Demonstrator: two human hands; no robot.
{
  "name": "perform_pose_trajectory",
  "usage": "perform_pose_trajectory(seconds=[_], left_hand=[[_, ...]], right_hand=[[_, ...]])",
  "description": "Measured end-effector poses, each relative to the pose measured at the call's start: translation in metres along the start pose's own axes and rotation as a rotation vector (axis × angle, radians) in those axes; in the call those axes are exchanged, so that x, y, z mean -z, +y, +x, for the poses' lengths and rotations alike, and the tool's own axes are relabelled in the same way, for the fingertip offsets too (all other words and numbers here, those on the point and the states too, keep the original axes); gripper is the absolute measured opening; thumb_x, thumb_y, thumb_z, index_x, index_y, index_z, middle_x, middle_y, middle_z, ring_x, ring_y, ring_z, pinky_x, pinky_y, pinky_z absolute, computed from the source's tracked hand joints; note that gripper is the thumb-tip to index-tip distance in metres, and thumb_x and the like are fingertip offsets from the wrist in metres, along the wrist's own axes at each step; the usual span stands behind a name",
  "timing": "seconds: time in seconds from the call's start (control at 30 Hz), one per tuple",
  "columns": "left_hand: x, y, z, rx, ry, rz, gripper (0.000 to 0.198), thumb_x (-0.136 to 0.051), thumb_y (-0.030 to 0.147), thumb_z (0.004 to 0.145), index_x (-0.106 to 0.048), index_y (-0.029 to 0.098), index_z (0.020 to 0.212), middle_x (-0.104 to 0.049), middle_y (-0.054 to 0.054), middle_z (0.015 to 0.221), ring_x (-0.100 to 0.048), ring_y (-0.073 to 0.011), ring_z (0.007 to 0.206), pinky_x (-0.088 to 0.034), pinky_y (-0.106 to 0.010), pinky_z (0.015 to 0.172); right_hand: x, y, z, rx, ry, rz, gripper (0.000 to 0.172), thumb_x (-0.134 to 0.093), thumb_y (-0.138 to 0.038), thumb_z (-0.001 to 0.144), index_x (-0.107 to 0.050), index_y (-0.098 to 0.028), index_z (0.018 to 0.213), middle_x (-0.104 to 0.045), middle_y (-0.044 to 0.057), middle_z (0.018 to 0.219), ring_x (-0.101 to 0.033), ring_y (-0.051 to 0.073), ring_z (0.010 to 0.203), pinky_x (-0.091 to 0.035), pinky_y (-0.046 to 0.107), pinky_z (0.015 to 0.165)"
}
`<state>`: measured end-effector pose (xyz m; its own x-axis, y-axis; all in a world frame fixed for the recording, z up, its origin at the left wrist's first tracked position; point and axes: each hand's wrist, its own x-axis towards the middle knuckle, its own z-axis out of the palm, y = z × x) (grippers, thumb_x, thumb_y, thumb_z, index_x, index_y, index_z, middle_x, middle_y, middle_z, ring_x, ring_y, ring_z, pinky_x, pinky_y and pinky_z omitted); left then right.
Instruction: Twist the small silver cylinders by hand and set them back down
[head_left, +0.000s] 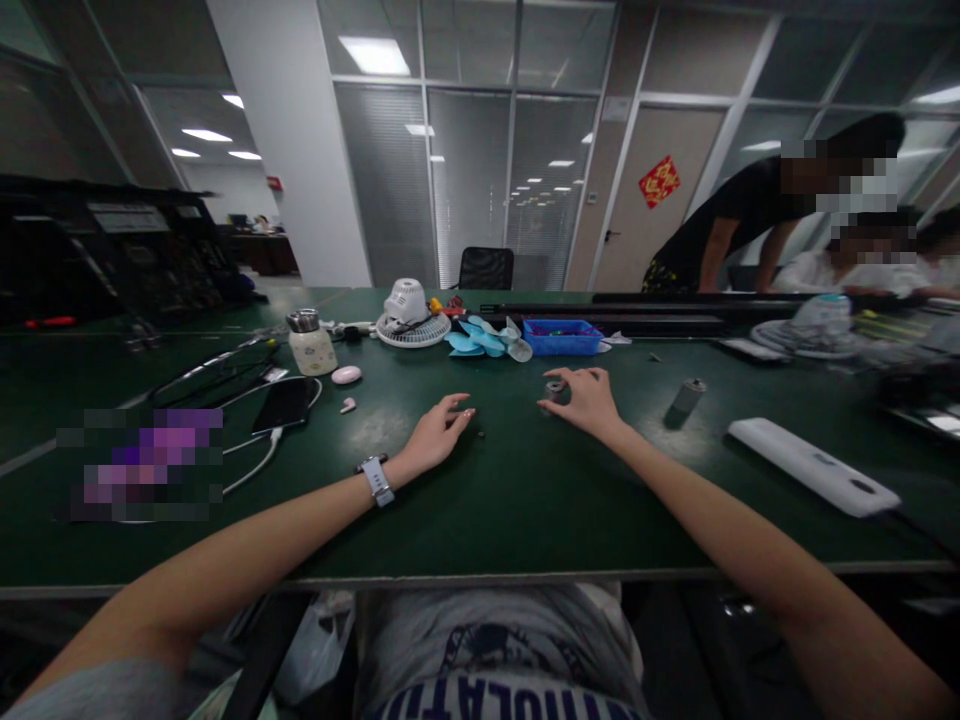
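My right hand (589,400) curves around a small grey metal cylinder (555,388) from its right side. The thumb crosses in front of the cylinder's lower part, and the index finger passes above and behind its top. A gap shows between index finger and cylinder; whether the thumb touches it is unclear. To the right, a second small metal cylinder (690,396) stands upright on the green table (480,520). My left hand (436,432), with a watch on the wrist, hovers open with thumb and fingers apart. Just right of it lies a tiny dark piece (481,434).
A white fan part (409,318), light-blue fan blades (484,338) and a blue tray (562,338) line the back. A bottle (311,345), a phone (286,404) with cables and a pink case (346,375) lie left. A white power strip (814,466) lies right. People are beyond.
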<state>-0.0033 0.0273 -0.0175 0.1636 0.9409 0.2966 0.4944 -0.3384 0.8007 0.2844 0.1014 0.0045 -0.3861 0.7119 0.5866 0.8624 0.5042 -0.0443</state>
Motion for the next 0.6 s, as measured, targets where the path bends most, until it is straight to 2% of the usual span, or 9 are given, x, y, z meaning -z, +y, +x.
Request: perform_pose_trajectory(seconds=[0.2, 0.3, 0.37, 0.43, 0.5, 0.6], left_hand=[[0.000, 0.004, -0.002, 0.031, 0.038, 0.001, 0.036, -0.045, 0.038, 0.092, -0.052, 0.020, 0.123, -0.069, -0.012, 0.119, -0.059, -0.0232, 0.120, -0.041, -0.044, 0.105], [0.000, 0.004, -0.001, 0.039, 0.051, 0.001, 0.033, -0.043, 0.034, 0.093, -0.053, 0.019, 0.120, -0.069, -0.012, 0.117, -0.061, -0.0222, 0.118, -0.041, -0.043, 0.104], [0.000, 0.003, 0.000, 0.039, 0.057, 0.009, 0.030, -0.042, 0.031, 0.092, -0.054, 0.020, 0.117, -0.071, -0.011, 0.114, -0.063, -0.0219, 0.115, -0.043, -0.041, 0.101], [0.001, 0.003, 0.001, 0.029, 0.074, 0.023, 0.028, -0.042, 0.029, 0.090, -0.056, 0.021, 0.113, -0.072, -0.009, 0.110, -0.064, -0.0215, 0.112, -0.044, -0.040, 0.099], [0.002, 0.003, 0.000, 0.011, 0.110, 0.030, 0.026, -0.040, 0.026, 0.089, -0.058, 0.020, 0.107, -0.073, -0.007, 0.106, -0.065, -0.0208, 0.107, -0.045, -0.038, 0.095], [0.003, 0.003, 0.000, 0.008, 0.159, 0.003, 0.024, -0.036, 0.021, 0.085, -0.057, 0.019, 0.097, -0.073, -0.005, 0.088, -0.067, -0.0190, 0.088, -0.048, -0.034, 0.083]], right_hand=[[0.005, 0.094, -0.003, -0.323, -0.031, -0.460, 0.039, -0.060, -0.048, 0.081, -0.066, -0.020, 0.108, -0.068, 0.012, 0.093, -0.055, 0.030, 0.101, -0.018, 0.050, 0.099], [0.008, 0.127, -0.012, -0.446, -0.036, -0.571, 0.038, -0.056, -0.045, 0.083, -0.066, -0.017, 0.106, -0.069, 0.014, 0.092, -0.054, 0.032, 0.103, -0.017, 0.054, 0.099], [0.009, 0.140, -0.017, -0.490, -0.029, -0.594, 0.036, -0.054, -0.044, 0.085, -0.066, -0.016, 0.105, -0.069, 0.015, 0.093, -0.054, 0.032, 0.102, -0.018, 0.056, 0.099], [0.011, 0.144, -0.019, -0.500, -0.015, -0.588, 0.037, -0.053, -0.042, 0.086, -0.065, -0.015, 0.107, -0.068, 0.016, 0.094, -0.054, 0.033, 0.103, -0.018, 0.057, 0.099], [0.014, 0.133, -0.016, -0.466, 0.038, -0.555, 0.040, -0.052, -0.042, 0.087, -0.063, -0.013, 0.113, -0.067, 0.018, 0.103, -0.051, 0.034, 0.110, -0.017, 0.059, 0.101], [0.015, 0.087, -0.007, -0.312, 0.149, -0.400, 0.045, -0.050, -0.042, 0.090, -0.060, -0.013, 0.122, -0.062, 0.019, 0.122, -0.044, 0.034, 0.123, -0.015, 0.059, 0.105]])
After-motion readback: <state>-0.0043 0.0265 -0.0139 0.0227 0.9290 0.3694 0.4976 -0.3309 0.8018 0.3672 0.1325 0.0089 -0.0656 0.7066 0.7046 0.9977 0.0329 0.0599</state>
